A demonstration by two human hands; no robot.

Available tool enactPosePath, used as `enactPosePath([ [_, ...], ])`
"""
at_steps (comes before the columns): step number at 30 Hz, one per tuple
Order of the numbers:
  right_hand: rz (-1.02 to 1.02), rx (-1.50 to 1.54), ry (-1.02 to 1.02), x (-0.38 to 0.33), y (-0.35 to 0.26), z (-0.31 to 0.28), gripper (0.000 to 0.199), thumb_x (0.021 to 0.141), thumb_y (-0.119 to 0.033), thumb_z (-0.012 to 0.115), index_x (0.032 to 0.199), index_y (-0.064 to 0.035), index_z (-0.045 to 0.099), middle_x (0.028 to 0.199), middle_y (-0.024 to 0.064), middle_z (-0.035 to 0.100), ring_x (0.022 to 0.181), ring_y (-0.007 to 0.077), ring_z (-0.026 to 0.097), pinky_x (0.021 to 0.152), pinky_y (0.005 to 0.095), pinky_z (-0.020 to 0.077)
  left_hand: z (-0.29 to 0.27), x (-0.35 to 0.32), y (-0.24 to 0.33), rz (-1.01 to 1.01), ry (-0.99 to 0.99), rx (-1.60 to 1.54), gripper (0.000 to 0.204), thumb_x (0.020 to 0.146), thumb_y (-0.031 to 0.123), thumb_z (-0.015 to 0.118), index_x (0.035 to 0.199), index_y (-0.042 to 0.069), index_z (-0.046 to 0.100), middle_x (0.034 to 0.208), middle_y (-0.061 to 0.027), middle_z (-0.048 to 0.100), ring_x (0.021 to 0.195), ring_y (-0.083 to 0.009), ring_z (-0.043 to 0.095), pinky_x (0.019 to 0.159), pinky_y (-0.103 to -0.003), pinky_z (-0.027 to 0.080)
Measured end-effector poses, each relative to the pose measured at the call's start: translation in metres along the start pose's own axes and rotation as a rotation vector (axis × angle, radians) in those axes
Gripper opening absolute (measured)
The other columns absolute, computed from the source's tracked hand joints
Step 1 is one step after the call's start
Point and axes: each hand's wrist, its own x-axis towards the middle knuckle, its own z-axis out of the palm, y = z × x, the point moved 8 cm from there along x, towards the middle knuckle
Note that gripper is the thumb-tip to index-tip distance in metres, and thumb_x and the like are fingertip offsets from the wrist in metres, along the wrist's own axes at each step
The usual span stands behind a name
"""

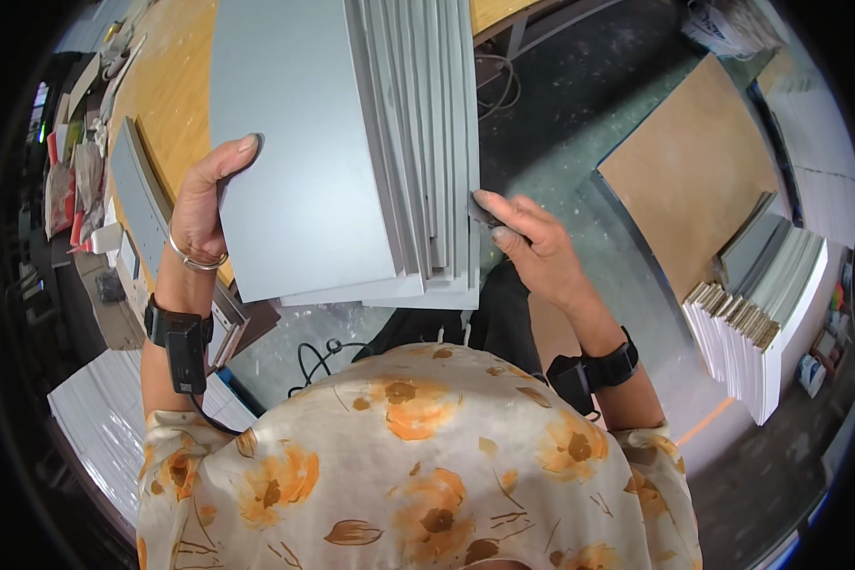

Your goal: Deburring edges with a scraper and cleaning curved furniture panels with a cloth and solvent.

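Note:
A fanned stack of grey boards (304, 161) stretches away from me over the wooden table, its near ends slightly uneven. My left hand (202, 195) grips the left side of the stack, thumb on the top board's face and fingers hidden underneath. At the stack's right side, my right hand (532, 237) pinches a small dark flat piece (484, 211) between thumb and fingers. That piece is against or very close to the rightmost board edge; its exact kind is unclear.
The yellow wooden tabletop (171, 71) carries clutter at far left. To the right stand a brown board (689, 171) and a stack of white and grey panels (765, 294). A black cable (318, 359) hangs near my lap. Wrapped white sheets (114, 427) lie at lower left.

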Motion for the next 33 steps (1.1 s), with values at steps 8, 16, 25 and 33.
enactPosePath([
  [8, -0.075, -0.183, 0.096, -0.005, -0.011, -0.005, 0.051, 0.073, 0.01, 0.06, 0.119, -0.0115, 0.056, 0.076, 0.0077, 0.046, 0.066, 0.0189, 0.05, 0.061, 0.0271, 0.0444, 0.005, -0.001, 0.002, -0.01, 0.021, -0.003, 0.021, 0.082, 0.023, 0.06, 0.086, 0.002, 0.061, 0.076, -0.0046, 0.063, 0.063, -0.0115, 0.061, 0.058, -0.024, 0.052],
  [16, 0.15, -0.659, -0.073, 0.0, -0.058, -0.017, 0.041, 0.083, -0.005, 0.049, 0.123, -0.0099, 0.049, 0.079, 0.0125, 0.051, 0.065, 0.0292, 0.057, 0.059, 0.0385, 0.0465, 0.009, -0.003, 0.002, 0.019, 0.004, 0.035, 0.025, 0.082, 0.024, 0.059, 0.089, 0.001, 0.06, 0.077, -0.0067, 0.063, 0.063, -0.0129, 0.063, 0.057, -0.023, 0.053],
  [25, 0.079, -0.879, -0.258, 0.013, -0.08, 0.006, 0.041, 0.076, 0.0, 0.047, 0.117, -0.002, 0.053, 0.077, 0.0147, 0.053, 0.062, 0.0303, 0.059, 0.057, 0.038, 0.0479, 0.008, 0.0, 0.0, 0.015, 0.05, 0.036, 0.023, 0.083, 0.026, 0.059, 0.086, 0.003, 0.061, 0.075, -0.0032, 0.062, 0.061, -0.009, 0.06, 0.054, -0.021, 0.05],
  [33, 0.132, -0.903, -0.308, 0.001, -0.074, 0.008, 0.043, 0.075, -0.002, 0.052, 0.118, -0.0064, 0.052, 0.078, 0.0137, 0.053, 0.063, 0.0302, 0.057, 0.057, 0.0371, 0.0474, 0.012, -0.001, 0.0, 0.003, 0.01, 0.025, 0.023, 0.083, 0.026, 0.06, 0.087, 0.003, 0.061, 0.075, -0.0038, 0.062, 0.062, -0.0101, 0.06, 0.056, -0.021, 0.05],
])
